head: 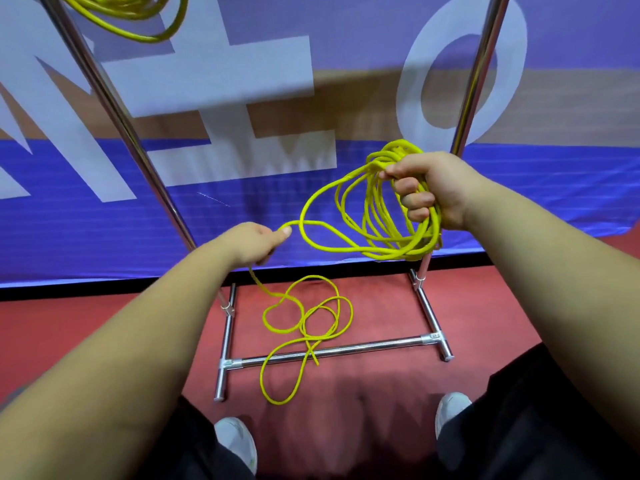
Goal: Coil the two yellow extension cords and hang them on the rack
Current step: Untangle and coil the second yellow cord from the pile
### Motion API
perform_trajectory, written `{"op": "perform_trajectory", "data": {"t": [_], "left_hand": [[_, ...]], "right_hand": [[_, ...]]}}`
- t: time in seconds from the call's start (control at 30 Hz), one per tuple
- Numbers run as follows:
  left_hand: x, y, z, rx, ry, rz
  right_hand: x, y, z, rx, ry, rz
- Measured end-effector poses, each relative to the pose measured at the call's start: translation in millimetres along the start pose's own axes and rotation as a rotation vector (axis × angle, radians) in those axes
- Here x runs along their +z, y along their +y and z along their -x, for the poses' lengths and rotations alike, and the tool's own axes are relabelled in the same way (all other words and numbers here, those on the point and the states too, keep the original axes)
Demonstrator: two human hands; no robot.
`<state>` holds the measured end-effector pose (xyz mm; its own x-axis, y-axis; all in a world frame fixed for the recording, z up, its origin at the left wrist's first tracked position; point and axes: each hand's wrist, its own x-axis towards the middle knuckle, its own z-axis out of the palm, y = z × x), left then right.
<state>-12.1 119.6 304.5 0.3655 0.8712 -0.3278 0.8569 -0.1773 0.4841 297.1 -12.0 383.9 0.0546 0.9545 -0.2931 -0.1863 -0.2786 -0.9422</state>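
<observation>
Top left, beside the rack (116, 109) pole: first cord (117, 16), thin bright yellow, looped, cut by the frame edge. Lower, left hand (254, 242) pinching one strand of second cord (388, 252), slack tangle lying over the rack's base bar on red floor (381, 393). Rightward, uneven loops gripped in clenched right hand (426, 188).

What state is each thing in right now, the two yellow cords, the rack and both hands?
Cord in hand, partly coiled, tail loose on the floor.
Other cord, coiled, hanging top left, support out of frame.
Rack, standing upright.
Left hand, pinches the loose strand.
Right hand, grips the coiled loops.
</observation>
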Motion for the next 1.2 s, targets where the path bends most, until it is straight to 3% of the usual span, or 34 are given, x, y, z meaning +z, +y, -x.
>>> {"op": "perform_trajectory", "data": {"t": [0.1,0.23,0.3,0.4,0.5,0.6,0.77,0.93,1.0,1.13,1.2], "left_hand": [[-8,7,9,-0.082,-0.181,0.071],[-20,15,12,-0.077,-0.271,0.229],[-23,21,17,0.011,-0.279,0.099],[-23,38,23,0.193,-0.081,-0.424],[-21,55,25,0.335,0.101,-0.58],[-25,66,27,0.406,0.258,-0.536],[-35,73,23,0.376,0.43,-0.326],[-22,80,35,0.548,0.367,-0.083],[-18,84,42,0.502,0.293,-0.012],[-20,84,46,0.265,0.282,-0.318],[-25,79,49,0.149,0.178,-0.18]], "right_hand": [[0,5,-1,-0.019,0.051,0.146],[6,15,-2,-0.039,0.083,0.395],[12,20,-2,-0.038,0.089,0.499],[24,27,-3,-0.029,0.083,0.577],[36,31,-3,-0.005,0.035,0.712],[46,37,-5,0.034,-0.012,0.848],[55,48,-10,0.12,-0.056,0.695],[63,55,-15,0.101,-0.038,0.845],[69,59,-18,0.048,0.008,1.019],[77,63,-21,-0.077,0.041,1.19],[79,64,-22,-0.084,0.049,1.221]]}}
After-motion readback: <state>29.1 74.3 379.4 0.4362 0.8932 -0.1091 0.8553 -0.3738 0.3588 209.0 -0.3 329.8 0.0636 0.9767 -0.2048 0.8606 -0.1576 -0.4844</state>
